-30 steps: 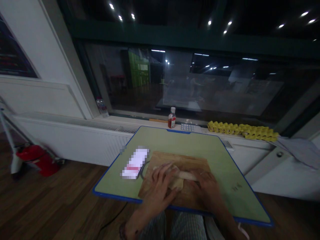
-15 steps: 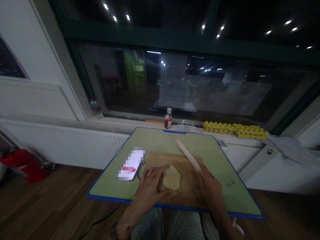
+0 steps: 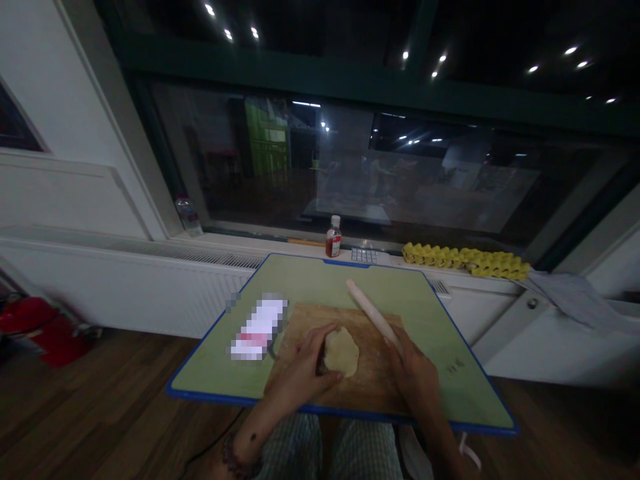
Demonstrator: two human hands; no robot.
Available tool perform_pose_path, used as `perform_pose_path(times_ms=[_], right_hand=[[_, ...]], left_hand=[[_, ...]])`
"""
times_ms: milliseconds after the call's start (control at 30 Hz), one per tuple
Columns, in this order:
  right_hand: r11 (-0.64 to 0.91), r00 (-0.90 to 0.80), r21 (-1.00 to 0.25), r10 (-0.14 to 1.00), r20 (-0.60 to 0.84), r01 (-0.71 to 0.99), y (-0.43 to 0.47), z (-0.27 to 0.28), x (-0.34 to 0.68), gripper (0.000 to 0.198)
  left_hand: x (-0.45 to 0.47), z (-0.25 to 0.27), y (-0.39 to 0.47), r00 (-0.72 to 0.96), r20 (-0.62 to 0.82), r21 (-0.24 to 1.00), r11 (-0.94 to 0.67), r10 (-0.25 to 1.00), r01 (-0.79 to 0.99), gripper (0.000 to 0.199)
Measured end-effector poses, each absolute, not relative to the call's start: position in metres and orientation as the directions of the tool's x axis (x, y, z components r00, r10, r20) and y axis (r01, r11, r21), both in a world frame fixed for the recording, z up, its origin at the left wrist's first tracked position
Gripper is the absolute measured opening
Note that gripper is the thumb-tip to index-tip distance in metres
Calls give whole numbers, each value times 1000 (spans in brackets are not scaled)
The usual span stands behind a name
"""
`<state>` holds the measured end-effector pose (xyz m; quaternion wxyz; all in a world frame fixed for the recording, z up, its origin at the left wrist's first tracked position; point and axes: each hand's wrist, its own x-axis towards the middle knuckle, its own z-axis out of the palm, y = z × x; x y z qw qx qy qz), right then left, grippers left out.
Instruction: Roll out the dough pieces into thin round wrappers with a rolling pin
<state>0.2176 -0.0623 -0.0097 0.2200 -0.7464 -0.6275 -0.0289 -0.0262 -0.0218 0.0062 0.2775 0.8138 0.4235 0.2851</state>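
A flat, pale round of dough [image 3: 342, 352] lies on the wooden board [image 3: 373, 393]. My left hand [image 3: 306, 365] curves around its left side, with the index finger at the top edge and the thumb at the lower edge. My right hand [image 3: 414, 368] is closed around the near end of a pale wooden rolling pin [image 3: 373, 310]. The pin slants away to the upper left, its far end beyond the board's back edge. It lies to the right of the dough and apart from it.
The board sits on a green table [image 3: 305, 280] with a blue rim. A phone [image 3: 260, 327] with a lit, blurred screen lies left of the board. On the sill behind stand a small bottle [image 3: 333, 239] of red liquid and yellow egg trays [image 3: 465, 260].
My left hand's fingers have drawn in slightly around the dough, whose outline looks a little turned. My right hand still grips the rolling pin. The whole view has shifted slightly.
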Motion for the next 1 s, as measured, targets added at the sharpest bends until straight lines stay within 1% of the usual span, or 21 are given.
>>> perform_pose_path(times_ms=[167, 300, 400, 467, 567, 667, 733, 867, 1000], right_hand=[[-115, 215, -319, 930, 298, 941, -63, -5, 216, 44], [-144, 242, -340, 933, 267, 929, -63, -2, 216, 42], [-182, 266, -352, 941, 207, 918, -62, 0, 215, 41], [-209, 287, -361, 942, 177, 909, -62, 0, 214, 42], [-226, 306, -374, 936, 171, 900, -61, 0, 214, 42], [-207, 301, -387, 933, 198, 899, -60, -2, 215, 43], [-202, 302, -384, 928, 219, 901, -60, -4, 216, 42], [-199, 301, -372, 923, 241, 907, -60, -6, 216, 41], [-186, 288, -350, 920, 265, 918, -60, -6, 216, 41]], left_hand=[[-24, 6, -3, 457, 257, 712, -486, 852, 507, 56], [-16, -2, 11, 474, 295, 763, -504, 829, 406, 55], [-9, -5, 13, 470, 335, 800, -510, 816, 315, 51], [-6, -3, 13, 460, 345, 798, -514, 818, 315, 46], [-2, 2, 15, 472, 333, 744, -535, 816, 401, 38], [3, 11, 21, 569, 268, 657, -580, 777, 481, 30], [7, 16, 26, 632, 241, 610, -621, 737, 492, 30], [17, 11, 35, 682, 266, 516, -698, 681, 496, 36], [23, -4, 37, 678, 315, 457, -732, 664, 505, 26]])
